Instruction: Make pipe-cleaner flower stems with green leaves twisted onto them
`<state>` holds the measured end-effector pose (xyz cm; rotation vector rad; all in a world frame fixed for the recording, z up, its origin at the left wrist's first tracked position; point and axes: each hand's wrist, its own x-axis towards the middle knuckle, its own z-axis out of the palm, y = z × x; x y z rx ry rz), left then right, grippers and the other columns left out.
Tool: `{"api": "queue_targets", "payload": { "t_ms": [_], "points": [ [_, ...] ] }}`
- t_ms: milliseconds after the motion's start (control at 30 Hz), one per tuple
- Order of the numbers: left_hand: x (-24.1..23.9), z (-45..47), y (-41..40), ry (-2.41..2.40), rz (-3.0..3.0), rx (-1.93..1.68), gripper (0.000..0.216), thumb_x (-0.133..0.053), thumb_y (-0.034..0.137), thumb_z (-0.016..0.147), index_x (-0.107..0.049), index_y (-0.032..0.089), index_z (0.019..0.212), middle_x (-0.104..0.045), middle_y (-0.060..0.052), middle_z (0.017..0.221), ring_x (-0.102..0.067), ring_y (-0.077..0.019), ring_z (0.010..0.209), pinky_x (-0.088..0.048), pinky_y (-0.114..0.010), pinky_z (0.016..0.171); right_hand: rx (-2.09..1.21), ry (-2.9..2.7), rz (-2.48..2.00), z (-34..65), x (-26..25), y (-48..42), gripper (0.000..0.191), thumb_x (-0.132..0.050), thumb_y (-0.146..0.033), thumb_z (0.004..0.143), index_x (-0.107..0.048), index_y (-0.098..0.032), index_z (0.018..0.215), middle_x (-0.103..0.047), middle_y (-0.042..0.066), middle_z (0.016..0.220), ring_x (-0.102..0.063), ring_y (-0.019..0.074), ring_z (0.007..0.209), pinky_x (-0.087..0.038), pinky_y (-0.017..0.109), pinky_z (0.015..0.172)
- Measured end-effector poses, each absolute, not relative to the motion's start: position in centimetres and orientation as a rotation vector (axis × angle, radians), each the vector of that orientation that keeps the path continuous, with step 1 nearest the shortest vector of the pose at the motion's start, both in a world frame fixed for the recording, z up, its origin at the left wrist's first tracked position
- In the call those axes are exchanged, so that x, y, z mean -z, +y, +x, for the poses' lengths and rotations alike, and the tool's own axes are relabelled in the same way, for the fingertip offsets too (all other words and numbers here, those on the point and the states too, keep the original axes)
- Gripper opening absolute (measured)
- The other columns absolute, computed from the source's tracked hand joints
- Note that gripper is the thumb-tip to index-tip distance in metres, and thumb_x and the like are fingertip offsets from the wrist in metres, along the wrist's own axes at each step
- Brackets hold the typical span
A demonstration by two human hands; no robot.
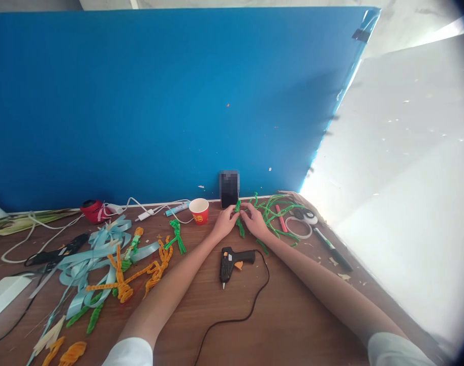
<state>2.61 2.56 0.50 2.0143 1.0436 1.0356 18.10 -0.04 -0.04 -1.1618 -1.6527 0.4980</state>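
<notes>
A small bundle of twisted green pipe cleaners is held upright between my two hands, just above the table. My left hand pinches it from the left side with the fingertips. From the other side, the curled fingers of my right hand close on its upper part. My fingers hide some of the bundle. Loose green pipe cleaners spread out to the right of my right hand. Nearer to me, between my forearms, lies a black hot glue gun. Beyond my hands a phone leans against the blue panel.
Left of my hands stand a red paper cup and a knotted green piece. Pale blue ribbon and orange pipe-cleaner shapes cover the left side. A red pen, a marker and a white cable ring lie right.
</notes>
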Motion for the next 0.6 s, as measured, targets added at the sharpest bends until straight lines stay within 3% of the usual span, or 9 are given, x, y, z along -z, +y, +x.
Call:
{"api": "queue_targets", "payload": {
  "t_ms": [200,400,600],
  "points": [
    [0.26,2.56,3.15,0.905,1.861,-1.001,0.040,-0.055,0.032,0.086,-0.054,0.015,0.122,-0.067,-0.006,0.089,-0.062,-0.0153,0.076,-0.049,-0.027,0.071,-0.435,-1.724,-1.222,18.14,0.39,0.34,0.028,-0.041,-0.026,0.087,-0.059,-0.019,0.108,-0.067,0.007,0.101,-0.062,0.0194,0.085,-0.049,0.034,0.078],
    [-0.44,2.51,2.71,0.888,2.007,-1.026,0.037,-0.048,0.028,0.089,-0.055,0.022,0.125,-0.066,-0.007,0.112,-0.061,-0.0189,0.101,-0.045,-0.031,0.090,-0.380,-1.765,-1.243,18.07,0.29,0.14,0.019,-0.044,-0.024,0.085,-0.058,-0.020,0.097,-0.065,0.006,0.093,-0.060,0.0189,0.079,-0.047,0.032,0.073],
    [0.14,2.41,3.22,1.061,1.920,-1.075,0.040,-0.050,0.034,0.089,-0.054,0.016,0.124,-0.066,-0.004,0.082,-0.062,-0.0158,0.078,-0.046,-0.028,0.076,-0.320,-1.756,-1.278,17.65,-0.42,-0.64,0.017,-0.037,-0.031,0.092,-0.051,-0.021,0.089,-0.060,0.004,0.080,-0.057,0.0191,0.070,-0.042,0.029,0.064]
  ]
}}
